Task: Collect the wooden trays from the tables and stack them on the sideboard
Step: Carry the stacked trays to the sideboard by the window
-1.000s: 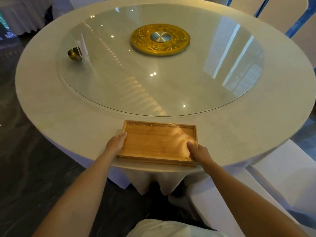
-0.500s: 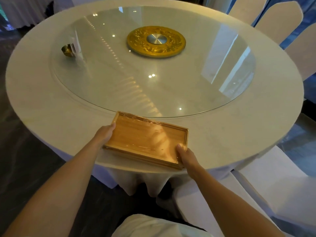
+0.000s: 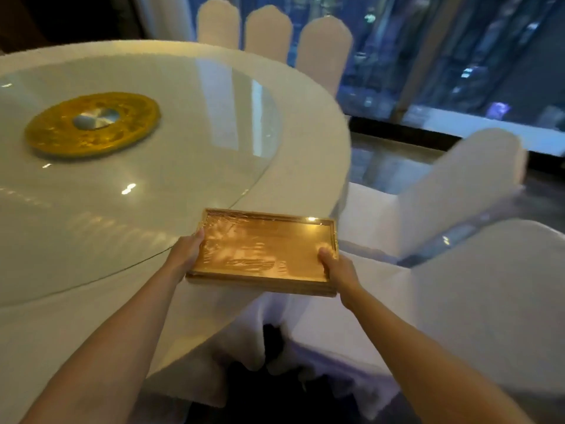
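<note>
A rectangular wooden tray [image 3: 263, 252], wrapped in shiny clear film, is held level in front of me, lifted above the round table's near right edge. My left hand [image 3: 187, 254] grips its left short side. On the opposite short side sits my right hand [image 3: 334, 266], thumb on the rim. The tray looks empty. No sideboard shows in the head view.
The round white-clothed table [image 3: 299, 166] carries a glass turntable [image 3: 183, 142] with a gold disc [image 3: 91, 123] at its centre. White-covered chairs [image 3: 458, 191] stand close on the right and several more [image 3: 272, 35] at the far side. A dark window wall lies beyond.
The tray has come up off the table edge in both hands and swung to the right. My view has turned right too, bringing the chairs and window into sight.
</note>
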`<state>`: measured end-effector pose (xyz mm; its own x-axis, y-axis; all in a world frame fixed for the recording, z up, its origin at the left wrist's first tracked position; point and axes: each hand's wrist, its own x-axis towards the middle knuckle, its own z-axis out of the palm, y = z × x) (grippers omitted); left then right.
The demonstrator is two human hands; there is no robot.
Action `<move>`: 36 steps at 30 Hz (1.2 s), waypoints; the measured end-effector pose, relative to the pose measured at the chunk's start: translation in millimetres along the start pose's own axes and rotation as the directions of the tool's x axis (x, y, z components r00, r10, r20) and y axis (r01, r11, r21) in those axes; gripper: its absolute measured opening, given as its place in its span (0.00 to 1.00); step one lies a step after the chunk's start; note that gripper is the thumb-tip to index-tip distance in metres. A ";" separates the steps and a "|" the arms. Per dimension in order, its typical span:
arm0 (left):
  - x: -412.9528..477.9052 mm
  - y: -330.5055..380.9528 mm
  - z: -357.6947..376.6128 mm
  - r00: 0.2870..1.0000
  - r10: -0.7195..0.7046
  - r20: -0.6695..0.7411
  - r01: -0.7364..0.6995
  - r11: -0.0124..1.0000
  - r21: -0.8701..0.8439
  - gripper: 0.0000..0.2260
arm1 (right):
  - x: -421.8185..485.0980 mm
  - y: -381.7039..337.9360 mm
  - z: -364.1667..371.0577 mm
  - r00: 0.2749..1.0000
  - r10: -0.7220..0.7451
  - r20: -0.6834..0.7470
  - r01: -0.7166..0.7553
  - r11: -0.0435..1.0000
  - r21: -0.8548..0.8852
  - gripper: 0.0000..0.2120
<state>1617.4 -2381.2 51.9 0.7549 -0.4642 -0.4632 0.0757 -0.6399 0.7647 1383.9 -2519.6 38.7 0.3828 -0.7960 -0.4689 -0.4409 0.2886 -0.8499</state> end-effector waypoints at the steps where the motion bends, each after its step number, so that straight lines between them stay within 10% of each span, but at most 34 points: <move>1: -5.2 14.2 13.1 0.999 0.034 0.037 -0.035 0.999 0.020 0.25 | -8.9 -0.2 -17.2 0.999 -0.006 -0.041 0.007 1.000 0.013 0.15; 17: -242.2 229.2 323.3 0.744 0.438 0.505 -0.521 0.853 0.027 0.24 | -174.8 42.9 -415.3 0.767 0.023 -0.641 0.094 0.984 0.149 0.17; 36: -466.7 325.1 757.0 0.474 0.419 0.774 -0.640 0.768 -0.024 0.19 | -233.5 213.5 -810.2 0.581 0.232 -0.780 0.173 0.901 0.397 0.24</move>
<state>796.5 -2836.1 177.5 -0.1148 -0.9625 -0.2458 -0.4100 -0.1795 0.8943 542.6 -2703.2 161.5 -0.5130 -0.8108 -0.2819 -0.0089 0.3334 -0.9427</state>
